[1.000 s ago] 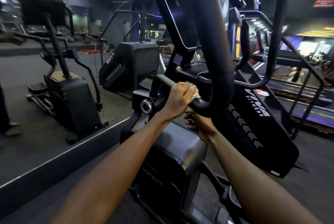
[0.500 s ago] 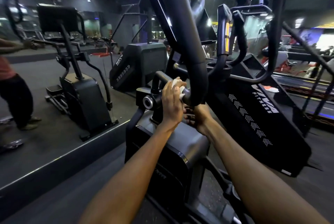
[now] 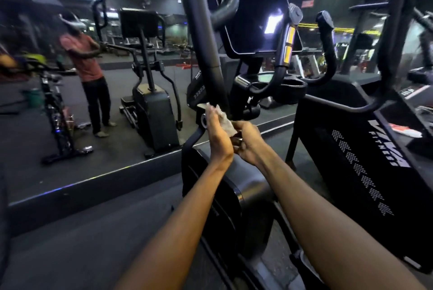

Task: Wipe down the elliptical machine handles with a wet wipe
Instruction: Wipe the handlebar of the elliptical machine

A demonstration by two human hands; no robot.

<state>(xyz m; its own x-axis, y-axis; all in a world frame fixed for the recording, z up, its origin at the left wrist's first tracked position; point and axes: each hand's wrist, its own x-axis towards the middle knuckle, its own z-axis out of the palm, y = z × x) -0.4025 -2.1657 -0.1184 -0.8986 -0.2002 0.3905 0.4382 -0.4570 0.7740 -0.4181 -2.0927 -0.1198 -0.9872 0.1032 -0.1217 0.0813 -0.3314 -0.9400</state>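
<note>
The black elliptical stands right in front of me. Its thick moving handle bar runs from the top of the view down to the pivot. A crumpled white wet wipe is held between both hands, just in front of the bar's lower end and off its surface. My left hand has its fingers stretched along the wipe's left side. My right hand pinches the wipe's lower right edge. The fixed grips with yellow strips and the console rise behind.
A wall mirror on the left reflects a person in a red shirt, another machine and an exercise bike. A black "Viva Fitness" machine housing stands close on the right. The elliptical's drive cover sits below my forearms.
My left hand has let go of the handle's lower bend and lifted the wipe off it. Both hands now hold the wipe together. My view has swung, showing more of the mirror.
</note>
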